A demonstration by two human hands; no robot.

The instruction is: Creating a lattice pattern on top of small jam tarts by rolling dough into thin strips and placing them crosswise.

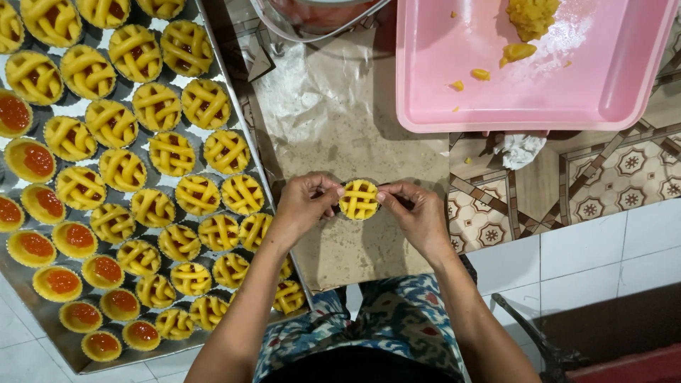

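We sit low over a floor (603, 248) that is part white tile, part patterned tile in brown and cream, with a floury sheet of brown paper (340, 135) spread across the middle. To our left a large metal baking tray (234, 92) lies flat, packed with small round tarts: most carry a yellow lattice of dough strips, while those along the far left edge show bare red jam (39, 161). At the upper right a pink plastic tray (496, 85) rests on the patterned tile, holding a lump of yellow dough (530, 15) and some crumbs; a crumpled white cloth (520, 149) peeks out from under its near edge. A round container with red contents sits at the top, only partly in view. Between the trays, above the paper, we hold one lattice-topped tart (359, 199). Our left hand (303, 203) pinches its left rim and our right hand (418, 213) pinches its right rim, fingers closed on the pastry.
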